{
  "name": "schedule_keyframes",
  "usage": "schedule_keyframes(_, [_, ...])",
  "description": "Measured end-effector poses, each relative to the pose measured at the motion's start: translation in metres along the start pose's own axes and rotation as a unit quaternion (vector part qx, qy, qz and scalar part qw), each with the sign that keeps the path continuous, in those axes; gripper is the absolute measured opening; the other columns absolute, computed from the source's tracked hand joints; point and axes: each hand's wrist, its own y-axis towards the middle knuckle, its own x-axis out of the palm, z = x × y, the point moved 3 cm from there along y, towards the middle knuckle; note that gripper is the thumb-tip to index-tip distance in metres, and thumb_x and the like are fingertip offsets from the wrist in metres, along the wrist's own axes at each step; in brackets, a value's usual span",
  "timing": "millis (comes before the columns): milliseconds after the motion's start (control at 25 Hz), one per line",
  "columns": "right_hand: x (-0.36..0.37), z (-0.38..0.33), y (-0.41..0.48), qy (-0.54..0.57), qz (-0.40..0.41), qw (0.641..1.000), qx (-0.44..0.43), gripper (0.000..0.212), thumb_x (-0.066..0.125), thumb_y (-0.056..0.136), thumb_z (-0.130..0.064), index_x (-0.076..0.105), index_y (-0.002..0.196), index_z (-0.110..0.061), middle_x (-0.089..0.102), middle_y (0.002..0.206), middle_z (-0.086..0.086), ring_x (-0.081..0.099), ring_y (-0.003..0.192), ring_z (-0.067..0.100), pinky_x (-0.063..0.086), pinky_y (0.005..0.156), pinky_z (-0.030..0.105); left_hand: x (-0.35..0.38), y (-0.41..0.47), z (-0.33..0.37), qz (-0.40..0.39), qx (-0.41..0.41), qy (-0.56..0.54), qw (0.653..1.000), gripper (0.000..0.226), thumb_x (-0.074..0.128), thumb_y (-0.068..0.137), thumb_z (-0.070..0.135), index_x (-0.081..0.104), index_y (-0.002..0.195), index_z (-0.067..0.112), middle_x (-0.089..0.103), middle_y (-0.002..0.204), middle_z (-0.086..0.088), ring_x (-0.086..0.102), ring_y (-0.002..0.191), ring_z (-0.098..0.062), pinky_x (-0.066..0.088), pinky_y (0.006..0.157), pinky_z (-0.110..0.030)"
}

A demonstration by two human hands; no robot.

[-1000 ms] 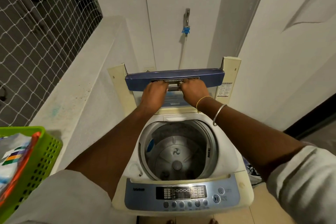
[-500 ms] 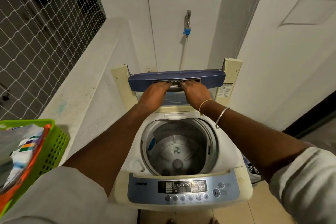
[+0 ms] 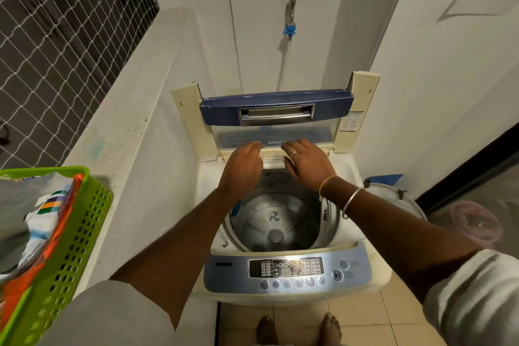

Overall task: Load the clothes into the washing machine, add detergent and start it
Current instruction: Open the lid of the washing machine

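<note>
A top-loading washing machine (image 3: pixel 362 278) stands in front of me with its folding lid (image 3: pixel 276 109) raised against the back wall. The steel drum (image 3: pixel 276 222) is open and holds no clothes. My left hand (image 3: pixel 243 168) and my right hand (image 3: pixel 307 161) hover side by side over the drum's far rim, just below the lid, fingers relaxed and holding nothing. The control panel (image 3: pixel 286 268) with its buttons faces me at the near edge. A green plastic basket (image 3: pixel 75 233) with folded clothes (image 3: pixel 36 216) sits on the ledge at the left.
A white ledge (image 3: pixel 132 132) runs along the left under a netted window. A tap (image 3: pixel 292 12) with a hose hangs on the back wall. A metal-lidded vessel (image 3: pixel 393 196) and a pink tub (image 3: pixel 471 222) stand to the machine's right. My bare feet (image 3: pixel 297 329) are on the tiled floor.
Both hands have let go of the lid's handle and dropped back toward me, over the drum's far rim. The lid stays upright.
</note>
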Motion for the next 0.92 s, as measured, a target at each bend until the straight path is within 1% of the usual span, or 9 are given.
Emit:
schedule_keyframes(40, [0.012, -0.003, -0.008, 0.011, -0.022, 1.000, 0.016, 0.046, 0.045, 0.098, -0.037, 0.050, 0.137, -0.013, 0.053, 0.140, 0.009, 0.049, 0.127, 0.026, 0.040, 0.105, 0.038, 0.014, -0.011, -0.006, -0.023, -0.015, 0.005, 1.000, 0.044, 0.047, 0.102, 0.024, 0.047, 0.142, 0.005, 0.049, 0.147, -0.015, 0.044, 0.138, -0.030, 0.031, 0.116, -0.041])
schedule_keyframes(120, [0.034, -0.010, -0.024, 0.027, -0.072, 0.996, 0.038, 0.055, 0.036, 0.100, -0.043, 0.041, 0.145, -0.012, 0.040, 0.151, 0.010, 0.036, 0.139, 0.028, 0.031, 0.115, 0.042, 0.039, -0.031, -0.019, -0.055, -0.033, 0.034, 0.997, 0.049, 0.042, 0.102, 0.034, 0.044, 0.144, 0.008, 0.044, 0.151, -0.013, 0.041, 0.140, -0.030, 0.033, 0.117, -0.045])
schedule_keyframes(240, [0.057, -0.019, -0.044, 0.044, -0.136, 0.988, 0.056, 0.063, 0.027, 0.100, -0.050, 0.024, 0.152, -0.014, 0.019, 0.160, 0.009, 0.015, 0.148, 0.026, 0.019, 0.120, 0.046, 0.058, -0.053, -0.029, -0.100, -0.042, 0.065, 0.992, 0.053, 0.039, 0.101, 0.041, 0.039, 0.145, 0.011, 0.039, 0.154, -0.014, 0.036, 0.143, -0.031, 0.033, 0.115, -0.051])
schedule_keyframes(320, [0.065, -0.027, -0.055, 0.056, -0.155, 0.984, 0.065, 0.065, 0.024, 0.100, -0.052, 0.018, 0.153, -0.015, 0.012, 0.162, 0.007, 0.007, 0.150, 0.023, 0.015, 0.121, 0.047, 0.063, -0.063, -0.028, -0.120, -0.047, 0.081, 0.988, 0.056, 0.036, 0.101, 0.043, 0.036, 0.148, 0.010, 0.035, 0.156, -0.014, 0.032, 0.145, -0.032, 0.030, 0.117, -0.053])
schedule_keyframes(400, [0.067, -0.033, -0.064, 0.062, -0.166, 0.982, 0.071, 0.065, 0.024, 0.100, -0.050, 0.017, 0.153, -0.014, 0.009, 0.162, 0.007, 0.005, 0.150, 0.023, 0.013, 0.121, 0.046, 0.067, -0.072, -0.025, -0.131, -0.046, 0.084, 0.987, 0.058, 0.035, 0.102, 0.041, 0.033, 0.150, 0.009, 0.031, 0.158, -0.015, 0.028, 0.147, -0.032, 0.025, 0.119, -0.052])
schedule_keyframes(560, [0.062, -0.038, -0.082, 0.067, -0.176, 0.980, 0.070, 0.065, 0.022, 0.101, -0.050, 0.015, 0.154, -0.014, 0.006, 0.162, 0.007, 0.003, 0.150, 0.022, 0.012, 0.122, 0.045, 0.068, -0.086, -0.009, -0.135, -0.046, 0.084, 0.986, 0.059, 0.035, 0.101, 0.041, 0.038, 0.148, 0.007, 0.034, 0.157, -0.016, 0.032, 0.145, -0.033, 0.028, 0.118, -0.051])
schedule_keyframes(640, [0.055, -0.036, -0.092, 0.064, -0.176, 0.980, 0.063, 0.065, 0.023, 0.101, -0.050, 0.015, 0.154, -0.014, 0.006, 0.162, 0.007, 0.003, 0.150, 0.022, 0.011, 0.122, 0.045, 0.067, -0.089, 0.002, -0.137, -0.050, 0.088, 0.985, 0.058, 0.035, 0.102, 0.041, 0.036, 0.150, 0.008, 0.031, 0.158, -0.015, 0.029, 0.147, -0.032, 0.026, 0.119, -0.050])
schedule_keyframes(800, [0.033, -0.022, -0.120, 0.069, -0.166, 0.982, 0.057, 0.064, 0.028, 0.101, -0.048, 0.016, 0.154, -0.014, 0.006, 0.162, 0.006, 0.004, 0.150, 0.021, 0.012, 0.122, 0.045, 0.065, -0.095, 0.045, -0.145, -0.049, 0.104, 0.983, 0.058, 0.032, 0.104, 0.040, 0.028, 0.153, 0.008, 0.023, 0.162, -0.014, 0.019, 0.150, -0.029, 0.019, 0.122, -0.047])
schedule_keyframes(920, [0.012, 0.000, -0.149, 0.085, -0.152, 0.983, 0.062, 0.063, 0.028, 0.101, -0.047, 0.019, 0.153, -0.013, 0.010, 0.162, 0.007, 0.008, 0.150, 0.022, 0.012, 0.122, 0.043, 0.074, -0.101, 0.092, -0.143, -0.040, 0.100, 0.984, 0.058, 0.029, 0.105, 0.039, 0.021, 0.155, 0.010, 0.014, 0.164, -0.011, 0.010, 0.152, -0.026, 0.013, 0.124, -0.045])
